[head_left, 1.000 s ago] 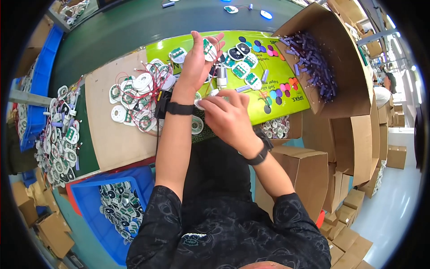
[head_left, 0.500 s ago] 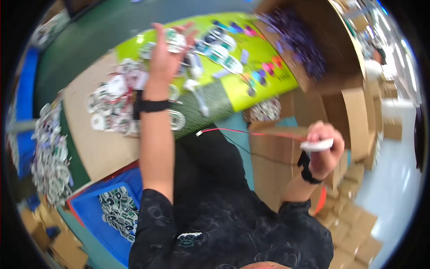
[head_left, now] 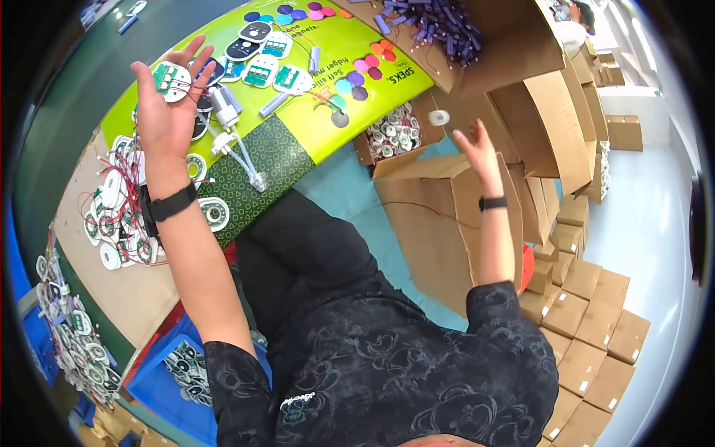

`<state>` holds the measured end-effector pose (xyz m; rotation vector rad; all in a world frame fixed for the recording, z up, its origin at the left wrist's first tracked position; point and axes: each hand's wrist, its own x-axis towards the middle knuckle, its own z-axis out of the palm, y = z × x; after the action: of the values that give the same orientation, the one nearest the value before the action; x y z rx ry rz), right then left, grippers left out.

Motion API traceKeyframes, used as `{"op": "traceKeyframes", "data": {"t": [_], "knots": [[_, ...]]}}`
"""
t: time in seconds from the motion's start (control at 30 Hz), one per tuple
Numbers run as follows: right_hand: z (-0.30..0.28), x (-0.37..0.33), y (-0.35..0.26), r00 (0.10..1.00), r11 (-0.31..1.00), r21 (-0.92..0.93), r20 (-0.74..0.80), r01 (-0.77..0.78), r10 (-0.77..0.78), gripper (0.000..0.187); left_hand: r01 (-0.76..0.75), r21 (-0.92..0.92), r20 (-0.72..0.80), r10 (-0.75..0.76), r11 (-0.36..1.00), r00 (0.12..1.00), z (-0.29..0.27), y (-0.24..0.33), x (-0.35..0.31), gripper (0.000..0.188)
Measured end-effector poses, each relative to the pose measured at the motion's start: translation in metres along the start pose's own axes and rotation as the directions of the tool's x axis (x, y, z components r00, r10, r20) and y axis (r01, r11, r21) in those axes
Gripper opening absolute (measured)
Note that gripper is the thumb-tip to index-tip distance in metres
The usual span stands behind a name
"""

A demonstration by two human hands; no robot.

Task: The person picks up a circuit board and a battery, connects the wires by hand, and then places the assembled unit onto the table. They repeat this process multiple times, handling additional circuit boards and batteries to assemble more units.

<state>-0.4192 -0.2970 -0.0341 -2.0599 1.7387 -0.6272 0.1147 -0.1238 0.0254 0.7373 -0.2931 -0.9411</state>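
My left hand (head_left: pixel 165 123) is palm up over the table. A round white casing with a green circuit board (head_left: pixel 171 82) and red wires rests across its spread fingers. To the right, my right hand (head_left: pixel 478 153) is empty with its fingers apart. A small white rounded part (head_left: pixel 439 118) hangs in the air just left of that hand, apart from the fingers and near a carton of white parts (head_left: pixel 393 134). Under and beside my left hand lie a clear-and-white tube-like piece (head_left: pixel 225 108), purple cylinders (head_left: pixel 274 104) and more casings with green boards (head_left: pixel 261 71).
Wired white discs (head_left: pixel 115 190) are heaped on cardboard at the left. Coloured dots mark the lime-green table cover (head_left: pixel 387 82). A large carton of purple cylinders (head_left: pixel 506 37) stands at the far right, with stacked cartons (head_left: pixel 588 313) below. A blue bin (head_left: pixel 160 380) sits lower left.
My right hand has let go of the white part with its red wire and opened, moving up and left. My left hand has shifted left and lower, still carrying its casing. The view has turned.
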Motion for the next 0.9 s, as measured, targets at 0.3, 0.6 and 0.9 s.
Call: {"op": "traceKeyframes", "data": {"t": [0.3,0.6,0.9], "knots": [[0.019,-0.073,-0.111,0.865,0.965,0.224,0.501,-0.139,0.008,0.040,-0.003,-0.004,-0.006,0.003,1.000,1.000,-0.007,0.005,0.005,0.063],[0.033,-0.083,-0.251,0.819,0.951,0.308,0.548,-0.007,-0.171,0.027,-0.021,-0.102,0.034,0.025,0.995,0.999,-0.011,0.007,-0.002,0.058],[0.094,-0.027,-0.309,0.760,0.778,0.346,0.222,0.524,-0.610,0.025,0.041,-0.156,0.140,-0.018,0.987,0.990,-0.012,0.002,-0.002,0.059]]}}
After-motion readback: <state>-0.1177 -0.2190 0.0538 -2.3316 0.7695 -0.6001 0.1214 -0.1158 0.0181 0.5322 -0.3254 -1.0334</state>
